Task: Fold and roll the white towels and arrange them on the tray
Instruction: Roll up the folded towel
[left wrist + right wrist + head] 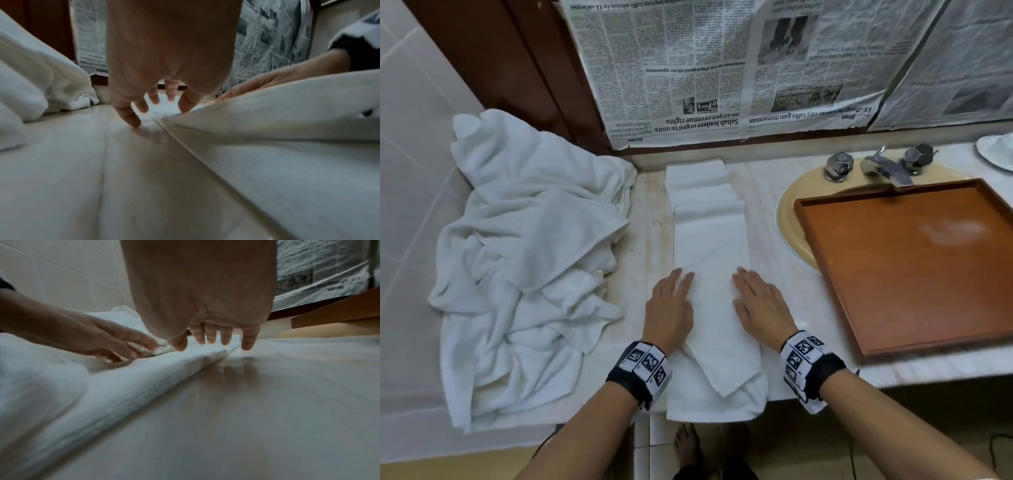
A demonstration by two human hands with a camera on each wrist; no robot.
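A white towel [710, 246], folded into a long narrow strip, lies lengthwise on the pale marble counter [784, 294], its near end hanging over the front edge. My left hand [671, 305] rests flat on the strip's left edge with straight fingers [131, 116]. My right hand [760, 305] lies flat on its right edge, fingers [248, 340] spread. Neither hand grips the cloth. A crumpled heap of white towels [527, 260] sits at the left. The empty brown wooden tray [907, 263] lies at the right.
The tray rests over a beige sink basin [791, 222] with a chrome tap [883, 164] behind it. Newspaper [722, 68] covers the wall at the back. A white dish [996, 150] stands at the far right. White tiles line the left wall.
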